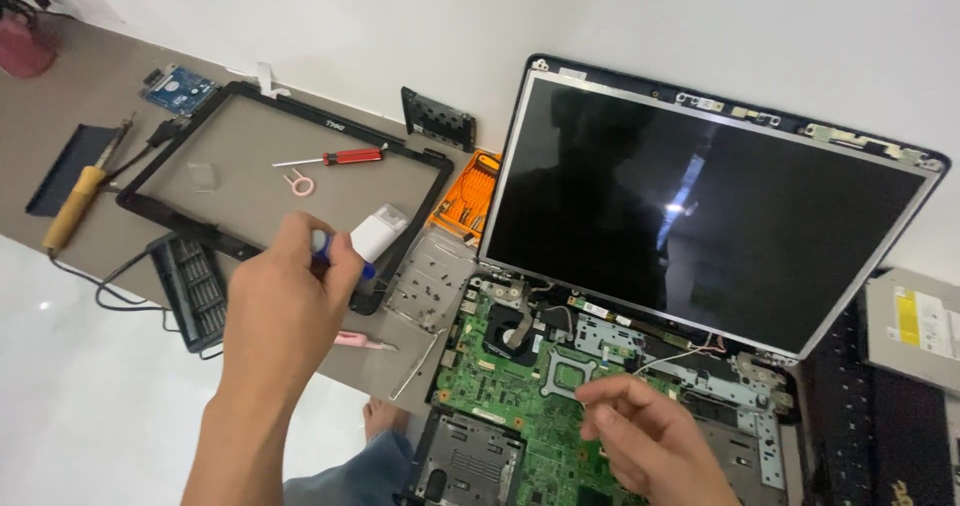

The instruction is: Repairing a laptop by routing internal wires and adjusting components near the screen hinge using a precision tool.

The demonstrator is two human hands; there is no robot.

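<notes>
You are holding a blue-handled screwdriver [322, 246] in your clenched left hand [283, 306] above the tabletop [100, 106], while your right hand [640, 431] is pinching at the exposed green laptop motherboard [520, 386].

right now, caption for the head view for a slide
Left hand grips a blue-handled screwdriver; right hand rests on laptop motherboard.

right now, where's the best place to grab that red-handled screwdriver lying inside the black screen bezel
Take the red-handled screwdriver by its red handle, the thick end pointing toward the laptop. It lies flat on the table inside the black bezel, with bare table on both long sides, so come straight down from above, fingers pinching across the handle. The thin metal shaft gives less to hold.
</notes>
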